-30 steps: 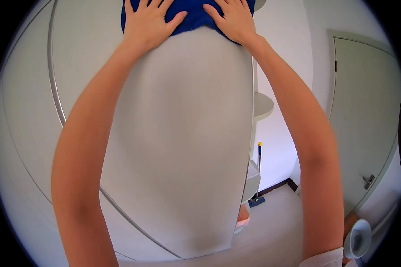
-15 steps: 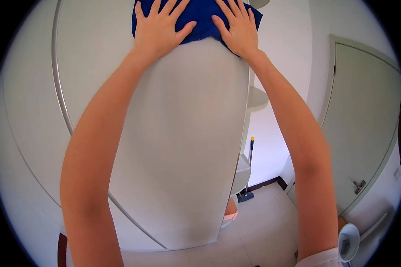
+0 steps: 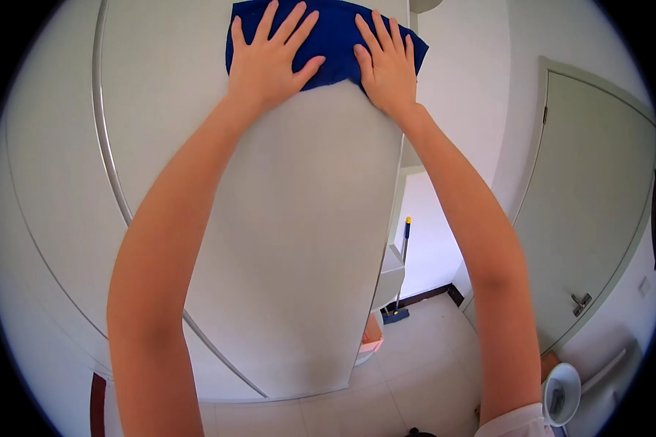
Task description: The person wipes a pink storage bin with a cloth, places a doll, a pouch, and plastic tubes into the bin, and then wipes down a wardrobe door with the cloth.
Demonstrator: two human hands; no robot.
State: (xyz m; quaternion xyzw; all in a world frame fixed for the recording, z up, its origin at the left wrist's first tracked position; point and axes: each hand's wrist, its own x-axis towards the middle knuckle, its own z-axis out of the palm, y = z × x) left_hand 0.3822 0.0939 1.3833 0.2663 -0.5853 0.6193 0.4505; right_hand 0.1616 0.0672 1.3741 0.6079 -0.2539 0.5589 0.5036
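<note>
A tall, pale panel [image 3: 306,240] fills the middle of the view, with a grey-green door [image 3: 590,182] seen at 3 o'clock. At 12 o'clock, a blue cloth [image 3: 335,44] is spread against the upper part of the panel, its right-hand corner reaching past the panel's edge. The cloth is pressed from the front by the left hand [image 3: 262,76] and the right hand [image 3: 392,80], both laid flat. The fingers of both hands are spread apart and pointed towards 12 o'clock, with cloth seen between them; nothing is clamped. The left thumb is aimed towards 2 o'clock, the right one towards 11 o'clock, and a stretch of cloth is left bare between the two. The cloth's lower edge is passed by the heels of both hands.

Compared with the earlier frames, the cloth and both hands are now set lower in view, and more of the cloth's upper edge is shown, while the door has hardly been shifted from half a second ago.

At 4 o'clock, something greyish is held in a pale basin [image 3: 574,384]; what it is cannot be told. At 5 o'clock, a smaller pink container [image 3: 374,339] is partly hidden by the panel, so its contents cannot be made out.
</note>
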